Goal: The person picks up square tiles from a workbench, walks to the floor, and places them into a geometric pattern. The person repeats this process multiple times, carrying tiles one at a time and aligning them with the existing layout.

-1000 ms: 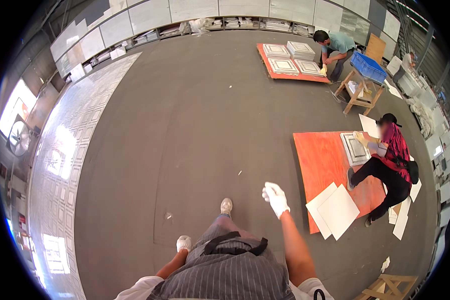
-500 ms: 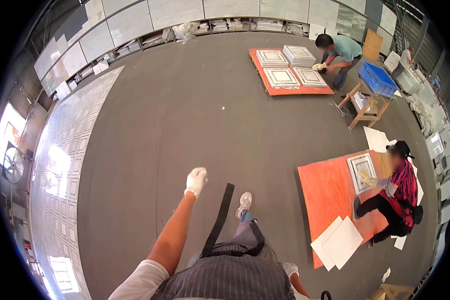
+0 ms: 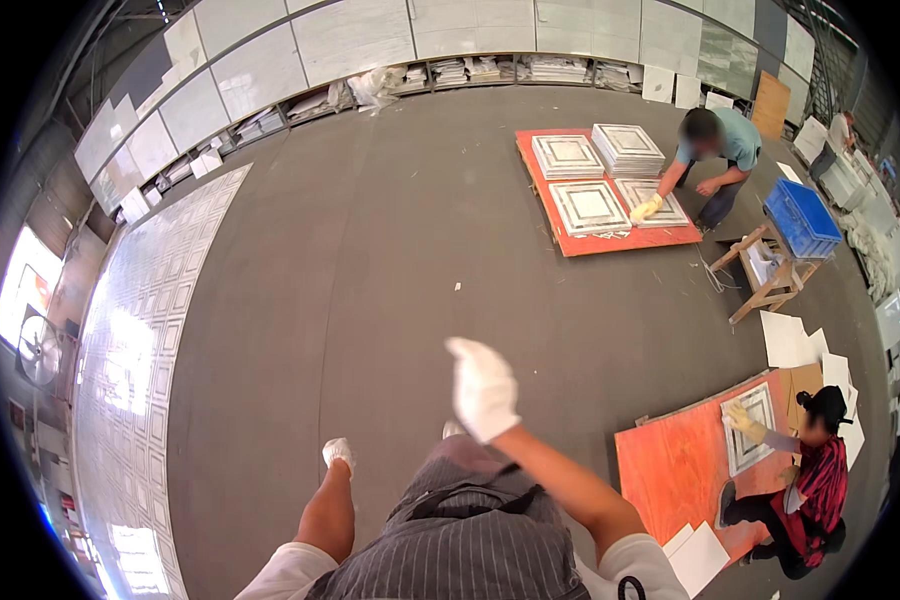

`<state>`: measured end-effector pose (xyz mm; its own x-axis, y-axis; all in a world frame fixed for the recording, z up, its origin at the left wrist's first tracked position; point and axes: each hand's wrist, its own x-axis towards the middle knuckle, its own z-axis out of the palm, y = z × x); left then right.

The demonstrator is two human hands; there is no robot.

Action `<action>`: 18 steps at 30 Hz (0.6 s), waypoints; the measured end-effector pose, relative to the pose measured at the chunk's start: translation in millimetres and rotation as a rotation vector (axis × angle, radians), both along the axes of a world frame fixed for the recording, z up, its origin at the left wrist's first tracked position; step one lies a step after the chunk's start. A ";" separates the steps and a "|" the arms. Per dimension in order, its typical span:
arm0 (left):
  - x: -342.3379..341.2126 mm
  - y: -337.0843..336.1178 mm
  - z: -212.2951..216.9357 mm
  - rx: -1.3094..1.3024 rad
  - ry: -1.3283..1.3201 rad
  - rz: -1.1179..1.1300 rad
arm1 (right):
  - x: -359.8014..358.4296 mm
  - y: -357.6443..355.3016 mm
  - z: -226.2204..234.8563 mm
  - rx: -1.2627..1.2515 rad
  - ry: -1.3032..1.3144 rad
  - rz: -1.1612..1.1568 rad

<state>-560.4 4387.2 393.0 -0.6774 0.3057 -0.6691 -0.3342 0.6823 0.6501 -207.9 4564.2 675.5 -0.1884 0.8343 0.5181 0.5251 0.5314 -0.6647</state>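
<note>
Since neither of my hands is holding anything rn, the thing worth noting is where the nearest stuff is sitting. My right hand (image 3: pixel 483 388) is hanging out in front of me in a white glove, fingers loosely together, palm empty, touching nothing. My left hand (image 3: pixel 338 453) is lower and closer to my body, also gloved, but it's too small and balled up in the shot, so I can't tell if it's apart or curled. It doesn't seem to be gripping anything tho.

Closest thing is the orange board (image 3: pixel 670 470) lying flat on the floor, off to my right and a bit ahead. So the right hand is def the nearer one, and the left is well apart from it w/ my body in between. The board's long axis is running diagonally, from near my right side up and away to the right. A patterned tile (image 3: pixel 752 440) is sitting on its far end, and a co-worker in a red checked shirt (image 3: pixel 815 485) is crouching there w/ a gloved hand on it. Some white sheets (image 3: pixel 705 555) are lying at the board's near corner.

Surface is a bare grey floor (image 3: pixel 370 280). On my left a big laid-out patterned tile panel (image 3: pixel 140 380) is catching glare. Far ahead-right another orange board (image 3: pixel 580 240) is carrying more tiles, w/ a 2nd person in a teal shirt (image 3: pixel 735 140) bending over it, and a blue crate (image 3: pixel 802 218) is resting on a wooden stand (image 3: pixel 765 290). Shelves (image 3: pixel 470 72) are lining the back wall.
</note>
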 end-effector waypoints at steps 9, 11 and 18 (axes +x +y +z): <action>-51.8 458.2 11.6 0.379 -0.179 0.060 | -171.6 154.8 49.0 0.501 0.457 0.521; -49.2 552.3 36.2 0.451 -0.247 0.022 | -175.6 217.9 64.6 0.433 0.421 0.519; -3.8 770.7 121.8 0.510 -0.136 0.018 | -198.1 365.2 96.2 0.244 0.532 0.607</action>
<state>-564.2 5157.9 514.8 -0.6028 0.6043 -0.5209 -0.4479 0.2840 0.8478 -406.0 4929.4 771.7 -0.2482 0.5200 0.8173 -0.2488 0.7811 -0.5726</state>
